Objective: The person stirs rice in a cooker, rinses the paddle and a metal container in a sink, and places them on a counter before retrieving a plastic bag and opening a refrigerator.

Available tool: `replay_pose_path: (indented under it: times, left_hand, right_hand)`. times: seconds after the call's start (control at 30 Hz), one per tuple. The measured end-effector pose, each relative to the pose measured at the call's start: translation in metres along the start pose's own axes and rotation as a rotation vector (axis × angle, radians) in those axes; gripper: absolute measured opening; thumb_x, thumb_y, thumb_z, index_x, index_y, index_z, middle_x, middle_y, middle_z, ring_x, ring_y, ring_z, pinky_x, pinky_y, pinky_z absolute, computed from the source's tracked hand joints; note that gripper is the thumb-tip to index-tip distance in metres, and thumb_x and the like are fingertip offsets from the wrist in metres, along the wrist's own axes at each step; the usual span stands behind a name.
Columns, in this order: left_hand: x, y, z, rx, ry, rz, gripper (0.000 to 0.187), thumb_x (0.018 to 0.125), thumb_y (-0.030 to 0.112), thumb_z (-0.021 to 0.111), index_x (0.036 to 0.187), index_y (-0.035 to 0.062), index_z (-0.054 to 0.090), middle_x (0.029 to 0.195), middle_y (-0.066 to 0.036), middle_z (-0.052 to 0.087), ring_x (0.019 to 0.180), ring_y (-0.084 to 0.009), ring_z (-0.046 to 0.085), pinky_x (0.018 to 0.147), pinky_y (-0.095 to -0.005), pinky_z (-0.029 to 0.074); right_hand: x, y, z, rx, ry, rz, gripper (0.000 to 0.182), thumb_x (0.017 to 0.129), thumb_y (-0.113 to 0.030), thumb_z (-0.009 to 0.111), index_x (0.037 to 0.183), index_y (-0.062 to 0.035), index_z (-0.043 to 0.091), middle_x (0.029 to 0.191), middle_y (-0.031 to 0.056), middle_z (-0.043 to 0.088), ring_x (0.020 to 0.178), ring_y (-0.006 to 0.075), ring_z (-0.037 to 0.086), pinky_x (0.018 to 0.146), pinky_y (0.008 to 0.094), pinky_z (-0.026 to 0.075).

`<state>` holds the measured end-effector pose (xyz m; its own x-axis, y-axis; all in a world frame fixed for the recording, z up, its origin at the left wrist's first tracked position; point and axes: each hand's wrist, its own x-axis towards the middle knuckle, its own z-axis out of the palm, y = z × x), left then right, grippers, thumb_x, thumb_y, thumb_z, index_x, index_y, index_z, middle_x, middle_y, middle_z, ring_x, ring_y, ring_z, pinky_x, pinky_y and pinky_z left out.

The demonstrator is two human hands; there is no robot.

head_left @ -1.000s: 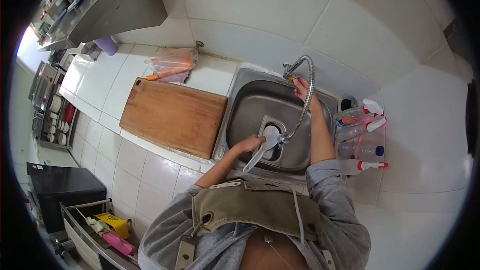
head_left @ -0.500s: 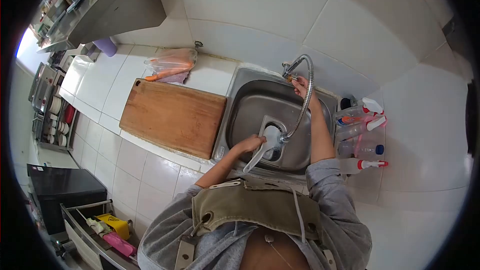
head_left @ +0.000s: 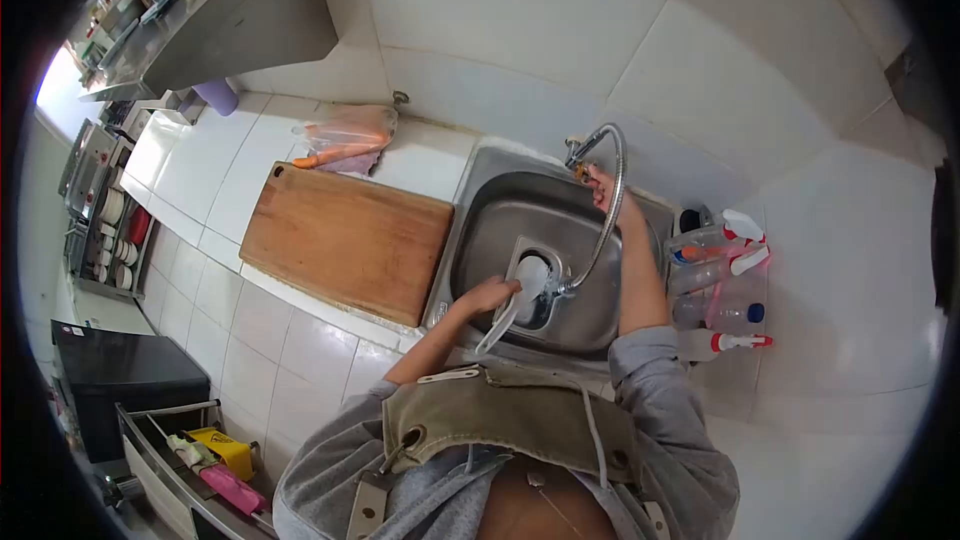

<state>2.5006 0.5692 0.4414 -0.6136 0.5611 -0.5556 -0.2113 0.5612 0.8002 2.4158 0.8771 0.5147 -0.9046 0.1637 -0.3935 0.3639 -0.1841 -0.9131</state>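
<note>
The person stands at a steel sink (head_left: 480,240) set into a white tiled worktop (head_left: 250,310), and the work in hand seems to be the rinsing of a white utensil (head_left: 520,290), which looks like a flat spatula or ladle. The left hand (head_left: 487,295) is closed around the handle of this utensil and holds its broad end over the drain, just under the outlet of the flexible hose faucet (head_left: 605,210). The right hand (head_left: 600,183) is raised to the base of the faucet at the back rim of the sink, with the fingers pinched on what appears to be the tap valve; whether water flows cannot be told from this view. The next move probably calls for a small turn of the valve while the left hand keeps the utensil steady under the outlet, so that water does not splash over the rim. To the left of the sink lies a wooden cutting board (head_left: 345,235), and behind it a plastic bag with carrots (head_left: 345,135). Spray bottles (head_left: 715,275) stand to the right of the sink.
</note>
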Motion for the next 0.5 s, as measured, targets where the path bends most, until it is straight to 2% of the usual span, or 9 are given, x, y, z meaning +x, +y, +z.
replay_pose_path:
  times: [0.07,0.1,0.17,0.23,0.3,0.33,0.37,0.43,0.5]
  left_hand:
    - [-0.01,0.011,-0.011,0.012,0.092,-0.009,0.061,0.076,0.043,0.049,0.101,-0.0122,0.057,0.107,-0.029,0.057,0.104,-0.0369,0.053,0.089,-0.0368,0.039]
    - [-0.01,0.011,-0.018,0.01,0.104,0.0,0.061,0.076,0.043,0.049,0.101,-0.0122,0.057,0.107,-0.029,0.057,0.104,-0.0369,0.053,0.089,-0.0368,0.039]
    - [-0.014,0.009,-0.029,0.007,0.14,0.0,0.062,0.076,0.043,0.049,0.102,-0.0129,0.056,0.108,-0.029,0.056,0.105,-0.0365,0.053,0.09,-0.0358,0.039]
    - [-0.022,0.014,-0.039,-0.071,0.183,0.007,0.061,0.076,0.043,0.05,0.098,-0.0129,0.057,0.103,-0.028,0.058,0.099,-0.0369,0.055,0.086,-0.0365,0.04]
    - [-0.023,0.01,-0.046,-0.151,0.258,0.088,0.056,0.077,0.042,0.051,0.093,-0.0116,0.058,0.092,-0.024,0.06,0.088,-0.0327,0.057,0.079,-0.0371,0.043]
    - [-0.027,0.015,-0.051,-0.289,0.242,0.127,0.047,0.079,0.037,0.051,0.089,-0.0086,0.059,0.083,-0.015,0.061,0.078,-0.0246,0.055,0.074,-0.0345,0.043]
    - [-0.035,0.018,-0.055,-0.305,0.267,0.129,0.047,0.079,0.037,0.051,0.089,-0.0086,0.059,0.083,-0.015,0.061,0.078,-0.0246,0.055,0.074,-0.0345,0.043]
    - [-0.079,0.057,-0.069,-0.39,0.269,0.095,0.04,0.081,0.031,0.05,0.089,-0.0066,0.06,0.08,-0.008,0.06,0.075,-0.0181,0.053,0.071,-0.0306,0.043]
    - [-0.1,0.06,-0.08,-0.495,0.231,0.215,0.037,0.083,0.027,0.048,0.093,-0.0053,0.062,0.083,-0.007,0.062,0.076,-0.0168,0.054,0.072,-0.029,0.043]
  right_hand:
    - [0.002,0.003,-0.001,0.065,-0.01,-0.001,0.046,0.074,-0.047,0.069,0.095,-0.0079,0.057,0.077,-0.0006,0.049,0.058,0.0083,0.041,0.051,0.0222,0.035]
    - [0.0,0.001,0.002,0.059,-0.017,-0.011,0.046,0.074,-0.047,0.069,0.095,-0.0079,0.057,0.077,-0.0006,0.049,0.058,0.0083,0.041,0.051,0.0222,0.035]
    - [-0.006,-0.002,0.01,0.146,0.079,0.011,0.031,0.075,-0.041,0.071,0.084,-0.014,0.059,0.068,-0.0043,0.051,0.053,0.0068,0.039,0.051,0.0226,0.034]
    - [-0.007,-0.002,0.011,0.143,0.067,0.004,0.032,0.075,-0.041,0.071,0.087,-0.0137,0.058,0.07,-0.0039,0.051,0.053,0.007,0.04,0.053,0.0231,0.037]
    - [-0.01,-0.002,0.012,0.132,0.104,-0.004,0.033,0.075,-0.04,0.071,0.09,-0.0137,0.057,0.074,-0.0028,0.051,0.054,0.0071,0.04,0.055,0.0237,0.04]
    - [-0.006,0.003,0.008,0.086,0.073,-0.028,0.051,0.076,-0.047,0.068,0.102,-0.0051,0.056,0.083,0.001,0.052,0.061,0.007,0.048,0.053,0.0227,0.044]
    - [-0.004,0.008,0.005,0.07,0.048,-0.029,0.051,0.076,-0.047,0.068,0.102,-0.0051,0.056,0.083,0.001,0.052,0.061,0.007,0.048,0.053,0.0227,0.044]
    - [0.001,0.015,0.006,0.128,0.037,-0.03,0.049,0.078,-0.046,0.065,0.108,-0.0085,0.055,0.086,0.0018,0.056,0.061,0.008,0.049,0.055,0.0227,0.044]
    - [0.001,0.022,0.008,0.192,-0.031,-0.035,0.047,0.077,-0.052,0.063,0.106,-0.0155,0.055,0.083,-0.0002,0.056,0.065,0.01,0.048,0.061,0.0252,0.042]
